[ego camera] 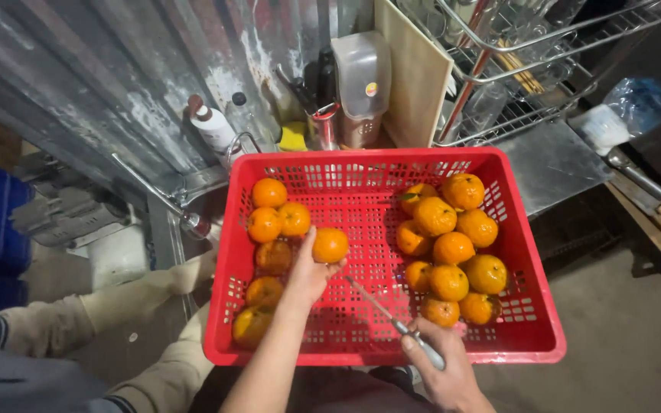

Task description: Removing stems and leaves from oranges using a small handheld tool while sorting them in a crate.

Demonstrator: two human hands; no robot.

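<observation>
Rough kitchen: dish rack [545, 61], tap [164, 200]

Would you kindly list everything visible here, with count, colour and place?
Crate: one, red, centre.
Oranges, left group: six, orange, crate's left side.
Oranges, right group: about eleven, orange, crate's right side.
Held orange: one, orange, in left hand.
Knife: one, thin blade, grey handle, in right hand.
Bottle: one, white, behind crate.
Cutting board: one, pale, leaning behind crate.
Dish rack: one, metal wire, top right.
Plastic container: one, clear, behind crate.
Left hand: holds orange over crate.
Right hand: grips knife at crate's near edge.
</observation>
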